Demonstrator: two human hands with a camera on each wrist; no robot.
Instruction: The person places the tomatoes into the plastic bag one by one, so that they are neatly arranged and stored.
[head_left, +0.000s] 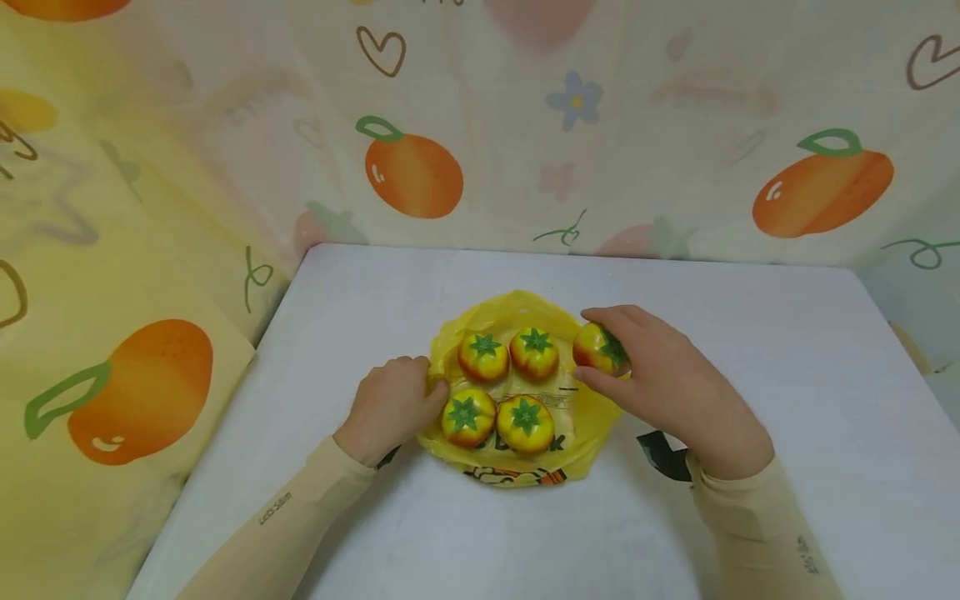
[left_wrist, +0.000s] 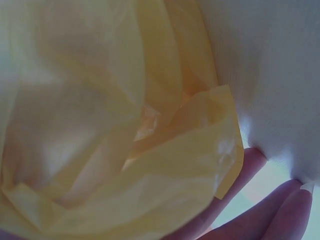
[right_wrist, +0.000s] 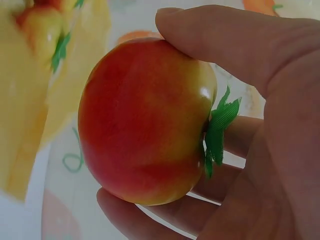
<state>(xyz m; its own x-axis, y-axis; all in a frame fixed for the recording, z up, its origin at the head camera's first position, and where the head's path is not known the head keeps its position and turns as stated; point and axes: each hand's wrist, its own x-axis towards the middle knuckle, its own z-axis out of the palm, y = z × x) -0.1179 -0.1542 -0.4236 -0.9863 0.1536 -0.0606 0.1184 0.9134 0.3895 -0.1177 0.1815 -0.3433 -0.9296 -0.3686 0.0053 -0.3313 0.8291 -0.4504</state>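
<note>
A yellow plastic bag (head_left: 517, 305) lies spread with its mouth open upward. Several red-and-yellow tomatoes with green leafy tops sit in it, among them a back-left tomato (head_left: 477, 367) and a front-right tomato (head_left: 521, 433). At the bag's left edge my left hand (head_left: 390, 408) pinches the plastic; in the left wrist view, fingertips (left_wrist: 252, 162) show past the bag film (left_wrist: 165, 190). Over the right edge, my right hand (head_left: 667, 379) holds another tomato (right_wrist: 145, 120) between thumb and fingers, its green leaves toward the palm.
The bag lies on a white-covered table (head_left: 375, 292). Behind the table hangs a cloth backdrop (head_left: 510, 167) printed with oranges, hearts and flowers, which continues along the left side. A dark leaf print (head_left: 663, 458) shows on the table cover beside the right wrist.
</note>
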